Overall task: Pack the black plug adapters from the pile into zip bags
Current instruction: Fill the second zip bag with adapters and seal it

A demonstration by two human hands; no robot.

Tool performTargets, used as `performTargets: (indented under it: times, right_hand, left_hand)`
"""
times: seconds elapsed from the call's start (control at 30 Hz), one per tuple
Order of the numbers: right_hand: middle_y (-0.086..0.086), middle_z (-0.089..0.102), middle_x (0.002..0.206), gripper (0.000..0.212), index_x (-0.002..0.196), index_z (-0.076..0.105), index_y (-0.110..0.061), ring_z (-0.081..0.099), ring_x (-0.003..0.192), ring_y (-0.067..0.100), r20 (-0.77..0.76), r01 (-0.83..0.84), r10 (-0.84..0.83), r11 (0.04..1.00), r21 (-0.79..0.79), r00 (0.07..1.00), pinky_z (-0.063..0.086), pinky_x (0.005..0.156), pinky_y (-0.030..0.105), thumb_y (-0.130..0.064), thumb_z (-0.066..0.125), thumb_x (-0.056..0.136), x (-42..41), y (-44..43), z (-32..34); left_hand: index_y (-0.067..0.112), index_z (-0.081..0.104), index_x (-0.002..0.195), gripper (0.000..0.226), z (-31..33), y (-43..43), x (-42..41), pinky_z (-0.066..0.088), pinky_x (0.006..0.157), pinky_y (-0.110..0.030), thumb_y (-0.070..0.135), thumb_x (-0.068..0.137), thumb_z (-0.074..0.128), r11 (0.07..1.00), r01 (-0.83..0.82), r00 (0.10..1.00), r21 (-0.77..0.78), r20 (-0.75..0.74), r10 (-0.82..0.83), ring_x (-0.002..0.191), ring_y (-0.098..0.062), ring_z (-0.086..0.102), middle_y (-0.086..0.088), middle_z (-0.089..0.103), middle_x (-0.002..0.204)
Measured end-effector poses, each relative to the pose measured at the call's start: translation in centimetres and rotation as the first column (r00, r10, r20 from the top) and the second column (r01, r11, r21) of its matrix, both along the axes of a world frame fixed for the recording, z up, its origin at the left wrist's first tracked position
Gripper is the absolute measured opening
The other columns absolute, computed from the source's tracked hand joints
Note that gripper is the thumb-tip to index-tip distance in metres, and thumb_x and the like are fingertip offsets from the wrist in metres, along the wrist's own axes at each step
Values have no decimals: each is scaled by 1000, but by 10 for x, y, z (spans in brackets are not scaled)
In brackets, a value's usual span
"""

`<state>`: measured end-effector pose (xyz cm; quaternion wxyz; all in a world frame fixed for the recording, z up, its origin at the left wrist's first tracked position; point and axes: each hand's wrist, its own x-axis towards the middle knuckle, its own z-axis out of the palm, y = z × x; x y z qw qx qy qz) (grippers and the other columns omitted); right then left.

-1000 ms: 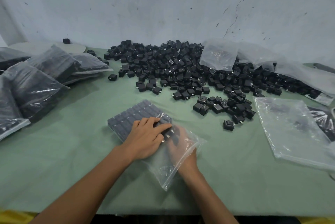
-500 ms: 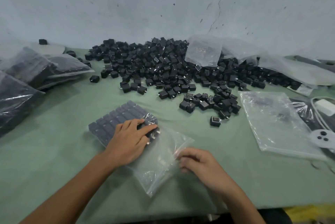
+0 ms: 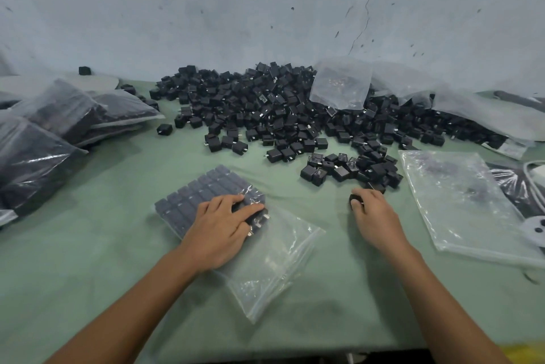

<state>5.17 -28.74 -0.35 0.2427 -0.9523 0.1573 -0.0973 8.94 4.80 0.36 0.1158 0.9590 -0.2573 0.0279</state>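
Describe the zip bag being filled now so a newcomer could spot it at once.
On the green table, look in front of the pile of black adapters. The zip bag lies there under the left hand. Unlike the stuffed bags at left and the empty bag at right, it is half full, adapters in neat rows.

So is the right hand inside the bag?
No, the right hand grips a black adapter on the table, apart from the zip bag.
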Motion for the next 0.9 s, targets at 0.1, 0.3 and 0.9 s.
performTargets:
  times: [0.1,0.3,0.9]
  right_hand:
    - [1,57,123,21,118,60,-29,56,103,23,15,-11,10,997,71,1000,40,86,32,-23,51,101,0,0,0]
    - [3,41,128,44,136,53,-30,53,108,23,-99,-4,26,975,222,995,44,102,38,-27,65,94,-11,-14,9]
    - [16,74,104,24,111,71,-9,72,87,24,-20,-69,302,282,957,953,58,74,28,3,63,92,-86,132,19]
  left_hand:
    - [54,28,150,51,0,0,0,9,115,-35,36,102,29,1000,-1,1000,-4,2,1,141,-12,20,7,31,156]
    - [54,28,150,51,-1,0,-1,8,116,-35,35,102,28,1000,-6,1000,-21,-3,6,141,-12,19,8,30,156]
    - [52,28,150,51,-2,-1,-1,9,117,-36,36,101,26,1000,5,1000,-26,-24,-6,140,-13,20,6,31,155]
